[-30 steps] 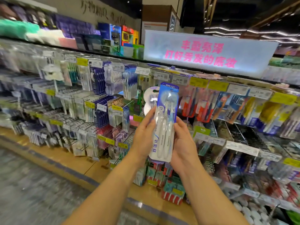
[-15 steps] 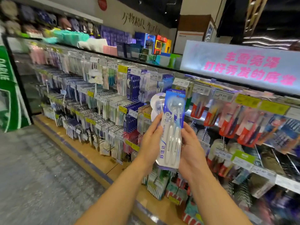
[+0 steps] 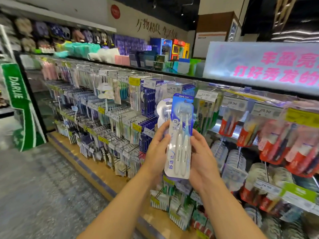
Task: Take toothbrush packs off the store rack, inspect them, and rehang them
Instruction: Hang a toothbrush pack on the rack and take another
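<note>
- The left hand [image 3: 158,149] and the right hand [image 3: 201,157] are gripping one twin toothbrush pack [image 3: 179,140] between them, each hand closing on one long edge.
- The left fingers [image 3: 164,130] are pressing on the pack's left edge near the printed "72" mark; the right fingers [image 3: 196,138] are curling around the right edge, and the right palm is cupping the lower part.
- The pack is standing nearly upright, printed face toward the camera, its top leaning slightly to the right. It is off the rack, in front of the hanging stock.
- Two pale toothbrushes are showing through the clear blister, heads up.
- Judged step: inspection is taking place. The pack is not hanging on any peg.
- The store rack [image 3: 120,107] behind is carrying rows of hung packs with price tags [image 3: 206,95] at the peg ends.
- Judged next move: rehanging is calling for raising the pack so that its top hang hole is lining up with a free peg tip, then sliding it back along the peg.
- The hang hole and the home peg are not discernible here; which peg is the right one cannot be told.
</note>
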